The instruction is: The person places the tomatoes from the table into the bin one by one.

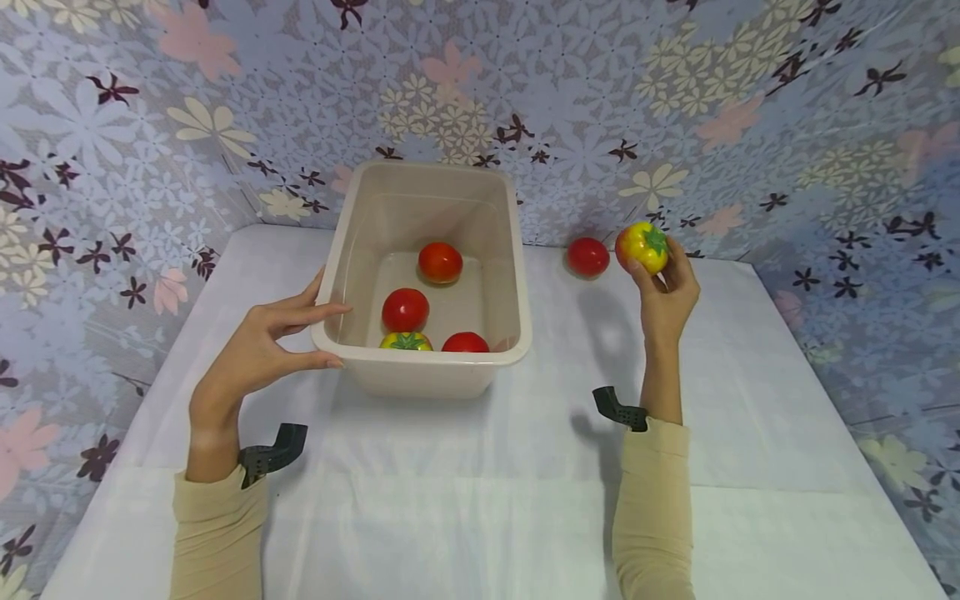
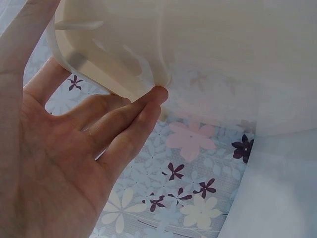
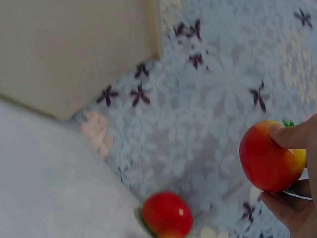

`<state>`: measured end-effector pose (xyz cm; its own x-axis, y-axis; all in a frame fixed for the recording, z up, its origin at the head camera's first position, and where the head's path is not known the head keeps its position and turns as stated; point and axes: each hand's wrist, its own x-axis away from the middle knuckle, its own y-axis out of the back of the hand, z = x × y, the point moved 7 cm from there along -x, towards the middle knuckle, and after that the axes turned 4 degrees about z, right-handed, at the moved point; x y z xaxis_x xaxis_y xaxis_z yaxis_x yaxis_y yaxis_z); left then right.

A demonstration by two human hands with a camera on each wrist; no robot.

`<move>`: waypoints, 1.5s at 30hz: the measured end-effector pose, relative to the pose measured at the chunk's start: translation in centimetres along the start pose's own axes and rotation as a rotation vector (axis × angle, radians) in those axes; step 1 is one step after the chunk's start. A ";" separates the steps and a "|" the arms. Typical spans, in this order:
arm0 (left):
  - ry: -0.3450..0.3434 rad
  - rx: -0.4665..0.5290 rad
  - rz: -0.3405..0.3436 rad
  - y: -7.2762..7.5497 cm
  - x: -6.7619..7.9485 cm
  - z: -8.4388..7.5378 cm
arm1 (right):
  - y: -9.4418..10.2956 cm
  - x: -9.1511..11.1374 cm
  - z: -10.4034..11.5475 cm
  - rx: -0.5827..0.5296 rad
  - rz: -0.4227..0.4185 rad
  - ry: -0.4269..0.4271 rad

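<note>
A beige plastic bin [image 1: 420, 358] stands on the table with several tomatoes inside: a red one [image 1: 440, 263] at the back, another red tomato [image 1: 405, 311] at its left, and a yellow one with green leaves [image 1: 406, 341] and a red one [image 1: 466, 342] partly hidden by the front rim. My left hand [image 1: 266, 337] grips the bin's left rim; its fingers touch the rim in the left wrist view. Off to the right, my right hand [image 1: 667, 292] holds a red-and-yellow tomato [image 1: 643, 247] with a green leafy top, above the table. Just left of it lies a red tomato [image 1: 588, 257].
A white cloth [image 1: 480, 533] covers the table. Flowered fabric [image 1: 585, 108] rises behind the table and along both sides. Dark wrist mounts [image 1: 273, 452] sit on both forearms.
</note>
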<state>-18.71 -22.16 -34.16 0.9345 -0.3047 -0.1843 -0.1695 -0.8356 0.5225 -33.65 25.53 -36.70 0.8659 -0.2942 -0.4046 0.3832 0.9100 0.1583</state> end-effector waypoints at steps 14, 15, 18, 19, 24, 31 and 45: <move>-0.008 -0.023 -0.002 0.1 -0.1 -0.1 | -5.9 2.7 7.1 -0.107 0.244 0.206; -0.008 -0.026 -0.002 0.1 -0.1 -0.1 | -6.2 3.0 7.5 -0.113 0.257 0.216; -0.008 -0.032 -0.002 0.1 -0.1 -0.2 | -6.9 3.7 8.6 -0.146 0.297 0.252; -0.011 -0.032 -0.002 0.1 -0.1 -0.2 | -7.2 4.0 8.9 -0.158 0.310 0.267; -0.013 -0.033 -0.004 0.1 -0.1 -0.2 | -8.6 5.2 10.2 -0.213 0.394 0.312; -0.015 -0.027 -0.009 0.1 0.0 -0.4 | -10.2 6.9 11.4 -0.202 0.483 0.366; -0.027 -0.025 -0.009 0.2 -0.1 -0.2 | -12.8 8.7 11.6 -0.109 0.644 0.366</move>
<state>-18.76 -22.19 -33.93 0.9270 -0.3101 -0.2111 -0.1533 -0.8267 0.5414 -27.24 7.97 -31.82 0.7382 0.4054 -0.5391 -0.2140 0.8987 0.3827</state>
